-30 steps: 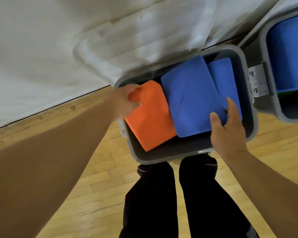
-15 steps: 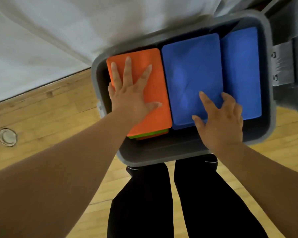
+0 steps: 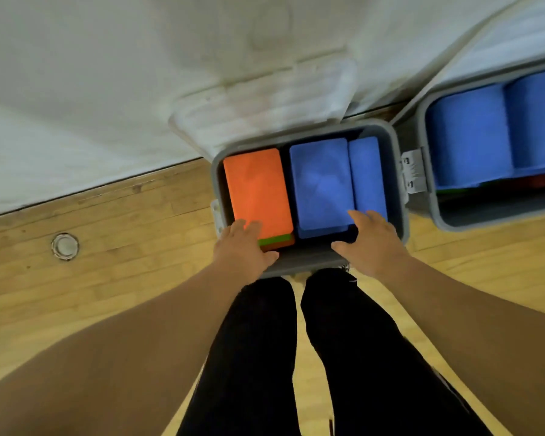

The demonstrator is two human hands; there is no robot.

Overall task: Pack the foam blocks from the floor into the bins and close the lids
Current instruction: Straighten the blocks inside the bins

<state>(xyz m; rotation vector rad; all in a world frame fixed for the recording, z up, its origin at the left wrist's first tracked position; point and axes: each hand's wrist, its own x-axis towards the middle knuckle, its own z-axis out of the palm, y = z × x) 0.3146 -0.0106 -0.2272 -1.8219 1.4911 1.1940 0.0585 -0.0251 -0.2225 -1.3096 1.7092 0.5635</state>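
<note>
Here both grips are open: left hand [image 3: 244, 247] flat on the orange block [image 3: 255, 190], right hand [image 3: 373, 243] on the big blue block [image 3: 321, 187], likely to pack them snug.

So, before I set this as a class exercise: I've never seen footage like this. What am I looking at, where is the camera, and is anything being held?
No machine here, just a person. The single camera sits on their head and looks down, so you see their own legs and the wooden floor. Before them stands a grey bin with its pale lid swung open behind it. Inside lie an orange foam block, a wide blue block and a narrow blue block; a green layer shows under the orange one. A second bin on the right holds more blue foam. Nothing is held: the left hand lies flat on the orange block's near end, and the right hand, fingers relaxed, rests at the wide blue block's near end.
</note>
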